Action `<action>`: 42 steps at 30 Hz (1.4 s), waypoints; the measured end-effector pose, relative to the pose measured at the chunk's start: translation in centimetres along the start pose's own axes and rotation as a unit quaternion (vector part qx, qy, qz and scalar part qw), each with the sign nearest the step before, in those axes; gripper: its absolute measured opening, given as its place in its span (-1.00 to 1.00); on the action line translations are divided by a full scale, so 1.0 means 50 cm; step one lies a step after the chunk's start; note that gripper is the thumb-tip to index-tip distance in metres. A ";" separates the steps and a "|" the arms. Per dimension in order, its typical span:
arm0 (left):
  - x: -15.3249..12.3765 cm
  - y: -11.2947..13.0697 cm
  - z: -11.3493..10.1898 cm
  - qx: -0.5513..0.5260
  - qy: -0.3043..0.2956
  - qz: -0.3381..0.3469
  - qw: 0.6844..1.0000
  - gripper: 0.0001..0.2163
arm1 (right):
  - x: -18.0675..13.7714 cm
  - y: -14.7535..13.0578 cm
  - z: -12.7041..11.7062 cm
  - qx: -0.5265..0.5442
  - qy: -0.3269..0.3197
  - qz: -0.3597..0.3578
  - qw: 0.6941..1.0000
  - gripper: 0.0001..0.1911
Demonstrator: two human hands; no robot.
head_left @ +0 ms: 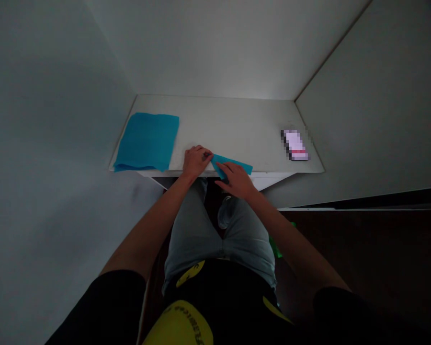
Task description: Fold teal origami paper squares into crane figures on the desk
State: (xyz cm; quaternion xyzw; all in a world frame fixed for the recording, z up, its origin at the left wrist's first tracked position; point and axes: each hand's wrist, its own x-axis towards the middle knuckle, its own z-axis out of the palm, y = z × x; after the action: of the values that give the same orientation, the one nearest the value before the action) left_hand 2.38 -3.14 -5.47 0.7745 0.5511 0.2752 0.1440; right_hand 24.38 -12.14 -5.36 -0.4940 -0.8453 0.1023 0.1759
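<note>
A narrow folded strip of blue paper (237,165) lies near the front edge of a white table (230,127). My left hand (195,162) has its fingers curled and pinches the strip's left tip. Flat on the middle of the strip rests my right hand (236,179), fingers pressing down, covering part of it. A stack of blue paper sheets (147,140) lies on the table's left side, apart from both hands.
A blurred-out phone-like item (295,144) lies at the table's right. White walls close in on the left, back and right. Below the table edge are my knees in grey shorts and a dark floor.
</note>
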 end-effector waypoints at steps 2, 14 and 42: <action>0.001 0.000 -0.001 -0.011 -0.015 -0.002 1.000 -0.83 | -0.016 0.045 -0.020 0.016 0.022 0.010 1.000 -0.25; 0.010 -0.015 0.001 -0.046 -0.018 -0.002 0.999 -0.76 | -0.088 0.148 -0.063 0.110 0.030 -0.004 0.993 -0.70; 0.025 -0.056 -0.021 -0.030 -0.099 0.049 0.993 -0.79 | -0.056 0.193 -0.064 0.146 0.083 0.070 0.983 -0.60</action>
State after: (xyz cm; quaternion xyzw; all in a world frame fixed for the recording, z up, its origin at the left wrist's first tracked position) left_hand -0.09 -1.06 -5.74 0.8191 0.4872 0.2204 0.2076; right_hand 34.64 -9.86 -6.31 -0.5277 -0.7670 0.1959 0.3079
